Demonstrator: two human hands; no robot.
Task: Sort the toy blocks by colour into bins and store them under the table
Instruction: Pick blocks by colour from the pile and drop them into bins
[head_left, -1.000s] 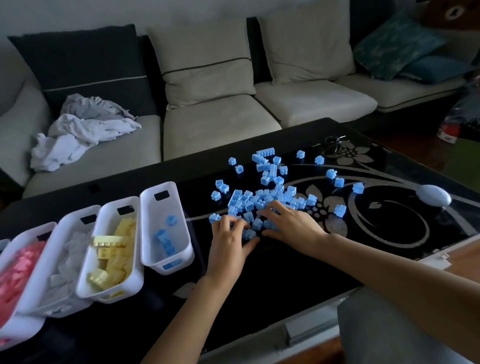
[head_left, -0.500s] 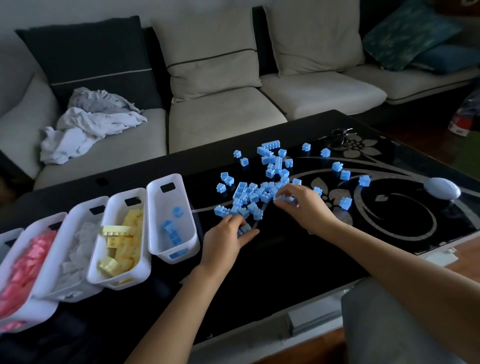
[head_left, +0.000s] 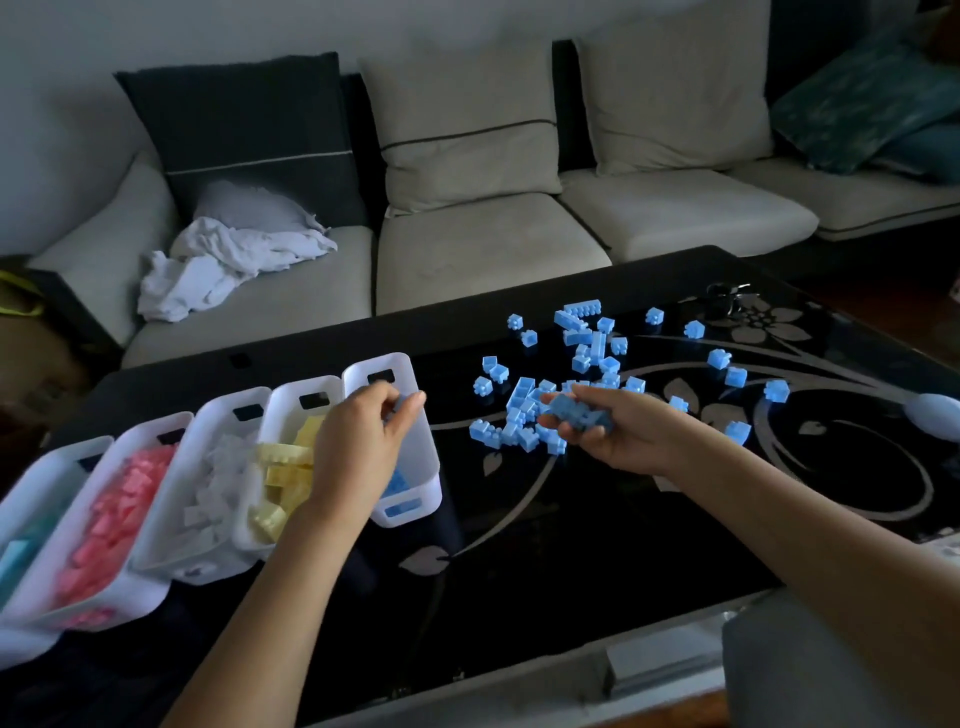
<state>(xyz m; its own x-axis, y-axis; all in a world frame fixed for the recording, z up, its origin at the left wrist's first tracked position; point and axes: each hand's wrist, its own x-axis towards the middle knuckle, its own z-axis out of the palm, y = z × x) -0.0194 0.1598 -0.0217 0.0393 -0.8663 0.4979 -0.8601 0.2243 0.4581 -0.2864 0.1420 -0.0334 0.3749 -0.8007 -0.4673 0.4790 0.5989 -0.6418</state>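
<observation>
Several loose blue blocks lie scattered on the black glass table. My left hand hovers over the rightmost white bin, fingers curled around small blue blocks. A few blue blocks show at the bottom of that bin. My right hand is raised just above the pile, palm turned up, cupping a handful of blue blocks. To the left stand bins of yellow blocks, white blocks and pink blocks.
A further bin with teal pieces sits at the far left edge. A pale oval object rests on the table at right, keys near the far edge. A sofa with crumpled white cloth stands behind the table.
My left hand has left the pile and travelled left to the blue bin with blocks. My right hand has lifted off the table, turned palm up, holding a handful of blocks.
</observation>
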